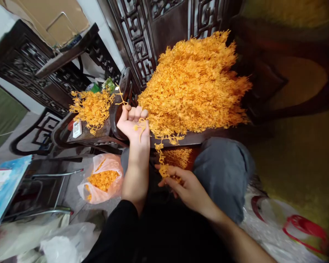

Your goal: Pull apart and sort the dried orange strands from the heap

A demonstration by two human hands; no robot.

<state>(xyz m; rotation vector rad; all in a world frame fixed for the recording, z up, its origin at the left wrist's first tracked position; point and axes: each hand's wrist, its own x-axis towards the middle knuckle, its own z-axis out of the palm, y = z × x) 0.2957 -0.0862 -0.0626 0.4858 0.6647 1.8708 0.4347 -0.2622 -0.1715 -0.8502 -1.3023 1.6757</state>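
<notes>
My left hand (133,118) is turned palm up with its fingers curled in, and a thin branched orange sprig (121,95) sticks up from the thumb and forefinger. Another curly orange piece (141,128) hangs across the palm and wrist. Lower down, my right hand (182,182) pinches an orange strand (162,155) between thumb and fingers. That strand reaches up towards the big pile of orange branched sprigs (194,84) on the dark wooden bench. The right fingers partly hide what they grip.
A smaller heap of orange sprigs (94,109) lies on a side table at left, beside a small white device (77,128). A pink plastic bag (83,190) of orange pieces stands on the floor. At lower right is a red-handled clear container (304,226). My knee (222,175) is near the bench.
</notes>
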